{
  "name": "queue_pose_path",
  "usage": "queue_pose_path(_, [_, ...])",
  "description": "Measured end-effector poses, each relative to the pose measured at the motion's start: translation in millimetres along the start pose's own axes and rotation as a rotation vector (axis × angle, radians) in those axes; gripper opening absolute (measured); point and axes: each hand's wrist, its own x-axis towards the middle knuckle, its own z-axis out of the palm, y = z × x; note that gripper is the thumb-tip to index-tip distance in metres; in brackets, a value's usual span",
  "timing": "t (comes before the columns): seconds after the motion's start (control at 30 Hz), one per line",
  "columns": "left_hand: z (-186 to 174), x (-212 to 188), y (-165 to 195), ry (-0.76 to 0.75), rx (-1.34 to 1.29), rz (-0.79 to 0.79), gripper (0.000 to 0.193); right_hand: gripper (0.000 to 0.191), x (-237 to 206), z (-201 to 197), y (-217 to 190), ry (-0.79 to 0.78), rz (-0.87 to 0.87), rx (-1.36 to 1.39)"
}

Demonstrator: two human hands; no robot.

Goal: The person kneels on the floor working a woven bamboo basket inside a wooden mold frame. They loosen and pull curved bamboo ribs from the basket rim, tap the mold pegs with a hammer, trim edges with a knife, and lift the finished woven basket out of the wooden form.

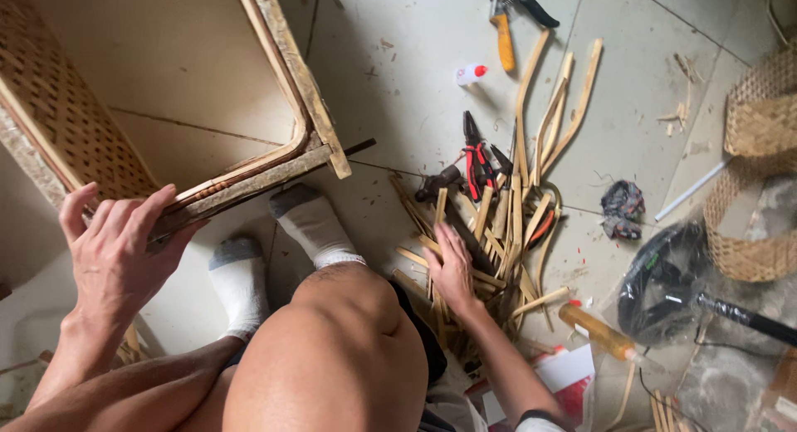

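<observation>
**Frame Held Steady, Strip Selection in Hand**

Current step. The person sits on the tiled floor (398, 75). The left hand (116, 249), at 9 o'clock in the view, clasps the lower rail of the woven bamboo frame (249, 170); fingers are curled over the top edge and the thumb lies along the near side, so the grip is pressed together on the rail. The frame stands tilted on the floor at 10 to 11 o'clock, its near corner just above the two socked feet (278, 249). The right hand (452, 266) lies flat, fingers spread, on the pile of bamboo strips (506, 208) just right of centre. It pinches nothing visible. Judged from this, the step is picking a strip while the frame is steadied.

Next move. It calls for closing the fingers on a single strip without disturbing the red-handled pliers (475, 158) lying at the pile's 11 o'clock edge, and holding the frame rail firm.

Nearby. Orange-handled cutters (506, 29) lie at 12 o'clock, a small bottle with a red cap (470, 73) just beside them, and a woven basket (760, 166) at 3 o'clock.

Limits of view. The bare knee (340, 349) hides the floor beneath it and the near end of the pile. The frame's upper and left parts are cut off. The contents of the dark bag (664, 283) at 4 o'clock cannot be made out.
</observation>
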Motion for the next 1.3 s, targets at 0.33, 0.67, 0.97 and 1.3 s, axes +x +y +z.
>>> queue_pose_path(0.33, [2.8, -6.4, -1.8, -0.005, -0.010, 0.012, 0.054, 0.030, -4.7, -10.1, 34.2, 0.028, 0.254, 0.105])
queue_pose_path(0.67, [-3.6, -0.9, -5.1, 0.077, -0.118, -0.021, 0.058, 0.055, 108.5, -34.9, 52.1, -0.222, 0.583, -0.325])
queue_pose_path(0.97, [-9.2, 5.0, -2.1, 0.094, -0.173, -0.030, 0.055, 0.042, 119.8, -34.6, 64.4, -0.014, 0.234, -0.149])
queue_pose_path(1.3, [-8.2, 8.0, -5.7, 0.139, -0.239, -0.005, 0.051, 0.040, 132.3, -69.5, -20.1, 0.011, 0.076, 0.434])
